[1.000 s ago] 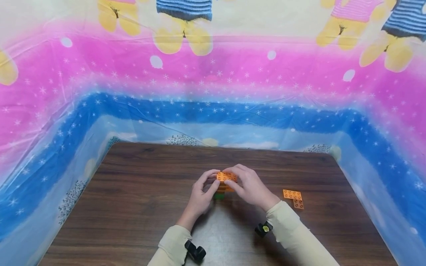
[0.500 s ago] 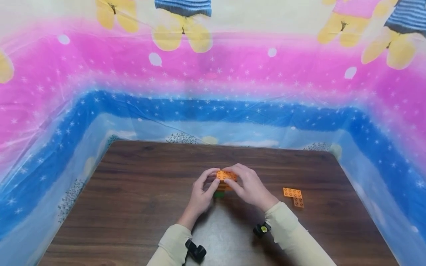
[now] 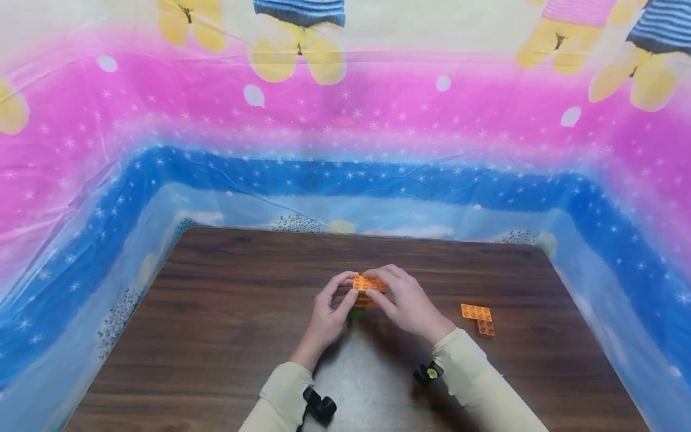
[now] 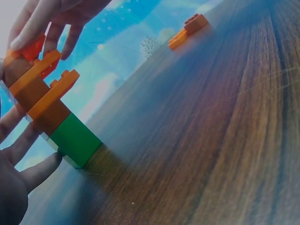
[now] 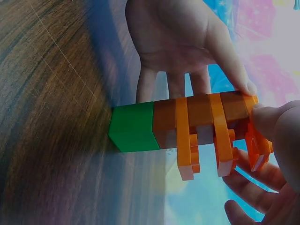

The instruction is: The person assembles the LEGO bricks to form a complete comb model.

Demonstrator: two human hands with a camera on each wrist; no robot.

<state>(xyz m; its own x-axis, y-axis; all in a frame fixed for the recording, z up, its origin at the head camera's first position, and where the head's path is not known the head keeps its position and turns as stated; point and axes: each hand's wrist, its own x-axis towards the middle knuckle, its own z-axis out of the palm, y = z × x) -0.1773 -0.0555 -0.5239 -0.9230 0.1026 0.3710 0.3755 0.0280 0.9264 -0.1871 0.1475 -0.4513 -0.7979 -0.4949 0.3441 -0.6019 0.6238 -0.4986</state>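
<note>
A tower of toy building bricks stands on the table, its green brick (image 5: 132,127) lowest. Above it, brown bricks (image 5: 198,111) alternate with orange plates (image 5: 184,140) that jut out to one side. My left hand (image 3: 327,307) holds the tower from the left, thumb near the top and fingers spread along the far side. With thumb and fingers, my right hand (image 3: 409,301) pinches the top orange plate (image 3: 367,283), whose studs face up. The right fingers (image 5: 253,190) partly show beneath the plate's jutting end in the right wrist view.
To the right on the brown wood-grain table (image 3: 227,324) lie an orange plate (image 3: 475,312) and, against it, a smaller studded piece (image 3: 486,327). A printed pink and blue cloth (image 3: 345,180) hangs behind the table's far edge.
</note>
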